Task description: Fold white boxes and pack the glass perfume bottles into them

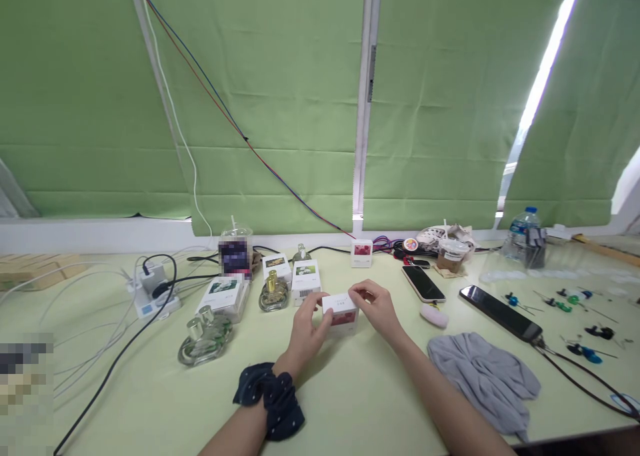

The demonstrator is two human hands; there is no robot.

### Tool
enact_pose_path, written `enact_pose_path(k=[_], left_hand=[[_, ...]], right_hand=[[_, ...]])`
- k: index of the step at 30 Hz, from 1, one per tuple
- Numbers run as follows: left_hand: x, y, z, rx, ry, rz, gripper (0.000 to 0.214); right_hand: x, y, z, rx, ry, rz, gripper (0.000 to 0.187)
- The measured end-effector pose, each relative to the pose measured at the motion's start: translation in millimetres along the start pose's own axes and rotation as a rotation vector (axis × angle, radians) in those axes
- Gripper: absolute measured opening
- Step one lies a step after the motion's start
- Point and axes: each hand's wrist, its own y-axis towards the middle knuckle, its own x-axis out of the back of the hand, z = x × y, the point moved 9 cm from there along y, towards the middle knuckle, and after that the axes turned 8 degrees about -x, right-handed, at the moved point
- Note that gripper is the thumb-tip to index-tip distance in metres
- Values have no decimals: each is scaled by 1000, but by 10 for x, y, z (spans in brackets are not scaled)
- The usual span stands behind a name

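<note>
Between my hands, just above the pale table (345, 396), is a small white box (342, 316) with a red picture on its front. My left hand (309, 329) grips the box's left side, thumb along the front. The fingers of my right hand (376, 308) are pinched together at its top right corner; whether they hold the lid edge, I cannot make out. To the left stand glass perfume bottles with gold caps, one small bottle (273, 293) and a larger pair (206, 336). White boxes (306, 279) with pictures lie beside them.
Another red-pictured box (361, 253) stands at the back. On the right are two phones (500, 313), a grey cloth (483, 376), a pink item (434, 315), a water bottle (523, 235) and several small coloured parts. A power strip (153, 299) with cables sits left.
</note>
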Motion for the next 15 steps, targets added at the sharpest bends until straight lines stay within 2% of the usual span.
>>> enact_pose_path(k=[15], left_hand=[[14, -3, -25, 1, 29, -10, 18]], right_hand=[[-40, 54, -41, -17, 29, 60, 17]])
